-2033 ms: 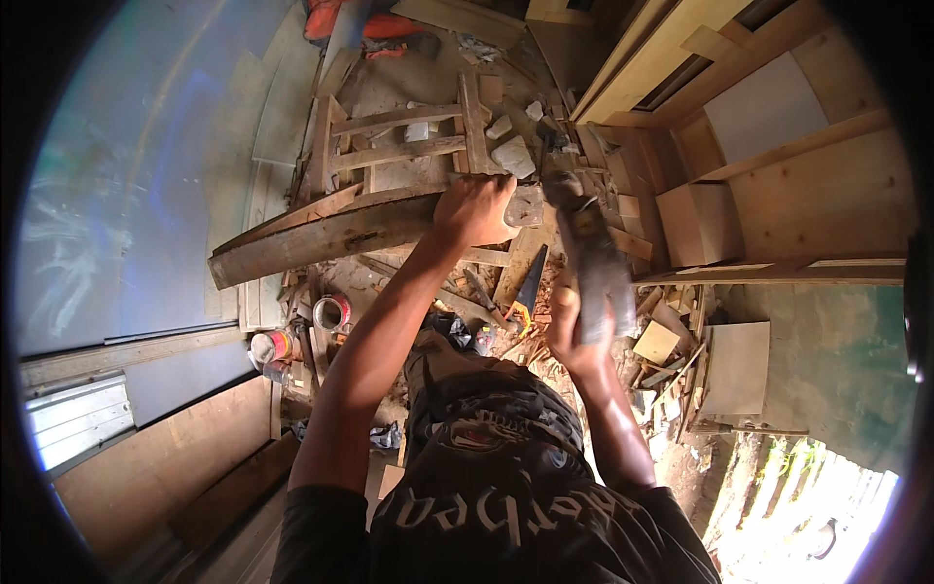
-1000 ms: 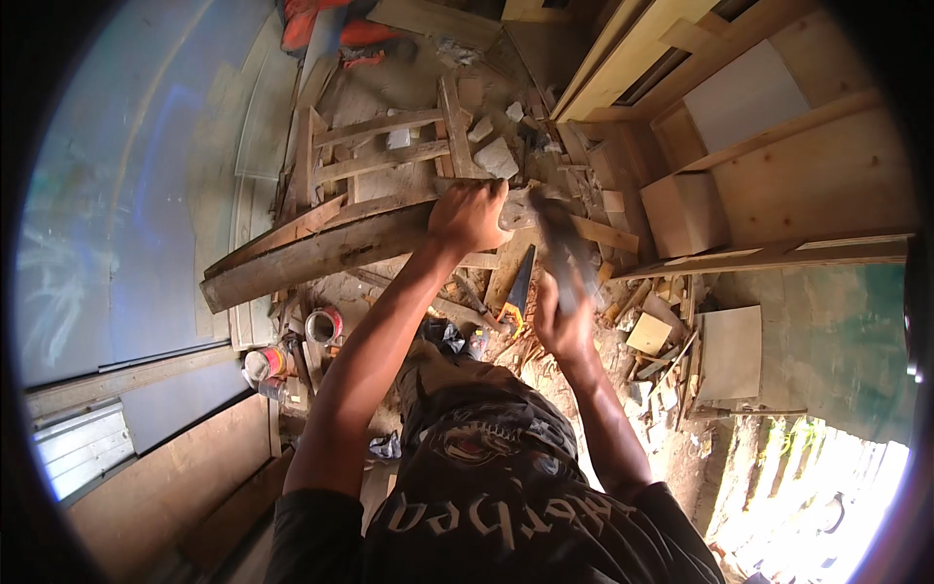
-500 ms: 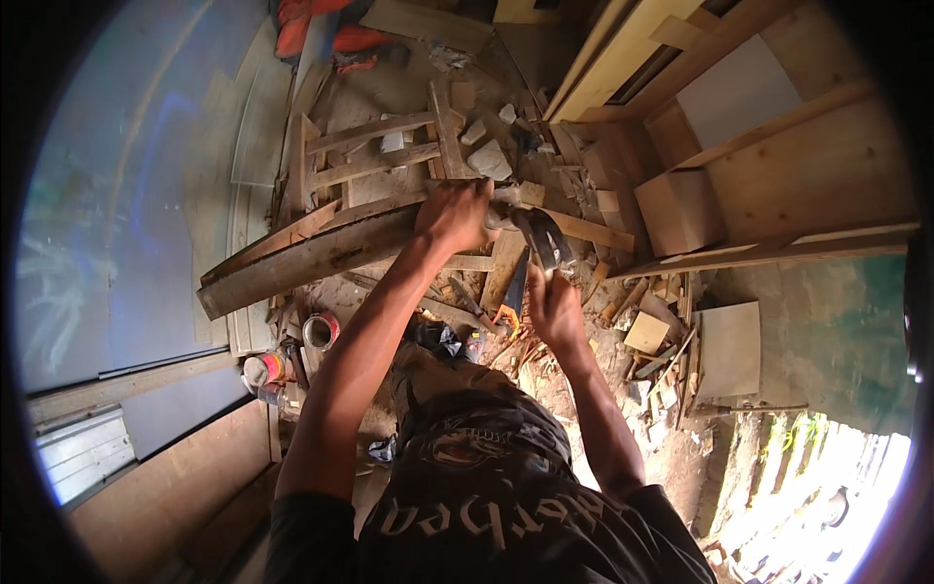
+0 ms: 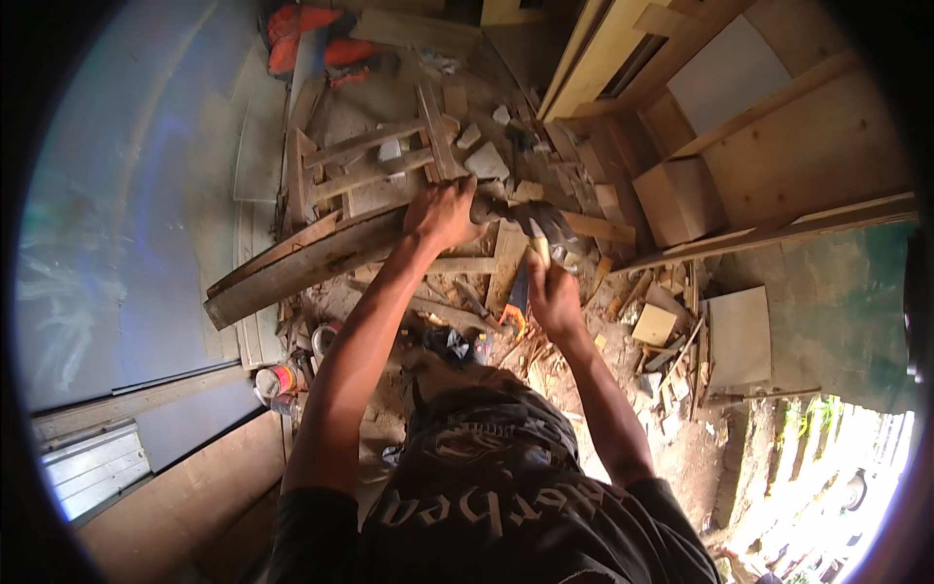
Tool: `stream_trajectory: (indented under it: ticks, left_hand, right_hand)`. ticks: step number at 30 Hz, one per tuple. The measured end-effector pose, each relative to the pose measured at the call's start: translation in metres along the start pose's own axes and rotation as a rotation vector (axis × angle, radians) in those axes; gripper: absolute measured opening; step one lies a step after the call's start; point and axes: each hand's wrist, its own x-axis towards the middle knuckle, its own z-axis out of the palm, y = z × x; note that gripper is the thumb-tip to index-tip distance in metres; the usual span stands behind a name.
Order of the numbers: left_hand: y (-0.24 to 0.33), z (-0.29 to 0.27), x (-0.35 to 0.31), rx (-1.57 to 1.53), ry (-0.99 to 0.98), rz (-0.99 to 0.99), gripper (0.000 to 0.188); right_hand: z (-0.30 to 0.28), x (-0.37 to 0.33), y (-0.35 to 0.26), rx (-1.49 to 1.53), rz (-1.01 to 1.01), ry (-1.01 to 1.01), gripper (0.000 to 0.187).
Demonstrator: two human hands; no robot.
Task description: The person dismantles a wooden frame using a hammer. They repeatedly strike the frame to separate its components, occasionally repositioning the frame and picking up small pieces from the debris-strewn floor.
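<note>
My left hand [image 4: 443, 212] is closed around the upper right end of a long, weathered wooden beam [image 4: 311, 274], which slants down to the left. In my right hand [image 4: 558, 300] is a hammer [image 4: 541, 245], gripped by its pale handle; its dark head is smeared by motion. The head is close to the beam's end, just right of my left hand, but I cannot tell whether they touch. Below the beam lies a tool with an orange handle [image 4: 512, 319], probably a handsaw.
A nailed wooden frame [image 4: 375, 146] lies beyond the beam. Paint cans [image 4: 275, 380] stand at the left by large leaning panels [image 4: 126, 214]. Wood scraps [image 4: 657, 324] litter the floor at right, beside plywood cabinetry [image 4: 808, 146]. Orange-red cloth [image 4: 297, 39] lies at the far left.
The hammer has turned in my right hand, so its pale handle now shows. My left hand and the beam have shifted slightly in view, with the camera moving too.
</note>
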Motion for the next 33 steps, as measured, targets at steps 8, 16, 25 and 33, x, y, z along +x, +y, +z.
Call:
stream_trajectory:
  ticks: [8,16,25,33]
  left_hand:
    - [0.000,-0.006,0.005,-0.021,0.097,0.041,0.061]
    - [-0.001,-0.017,0.011,0.004,0.086,0.015,0.062]
    - [0.006,-0.022,0.008,-0.003,0.011,0.017,0.069]
    - [0.006,-0.020,0.006,0.007,0.096,0.019,0.059]
  right_hand:
    - [-0.038,-0.010,-0.068,0.527,-0.691,0.326,0.046]
    - [-0.012,-0.021,-0.026,0.008,-0.164,0.082,0.042]
    - [-0.007,0.000,-0.029,0.088,-0.402,0.168,0.030]
    - [-0.026,-0.008,-0.045,0.257,-0.281,0.057,0.044]
